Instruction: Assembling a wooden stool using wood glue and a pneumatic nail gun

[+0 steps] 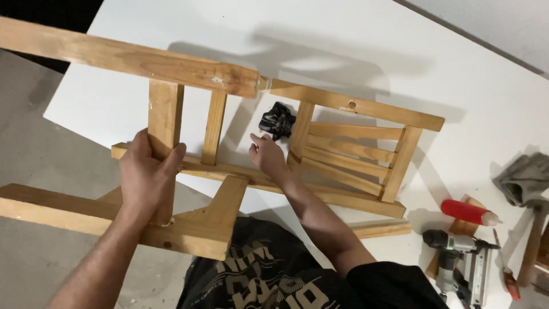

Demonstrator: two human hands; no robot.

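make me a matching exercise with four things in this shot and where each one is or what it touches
Things:
1. left hand
2. right hand
3. red glue bottle
4. nail gun

Places:
A. lying on a wood scrap on the white table, right of the frame
B. wrapped around an upright slat of the wooden frame
C. at the table's near right edge, below the red bottle
D. fingers reaching a small black object inside the frame

Pairs: 1-B, 2-D, 3-A, 4-C
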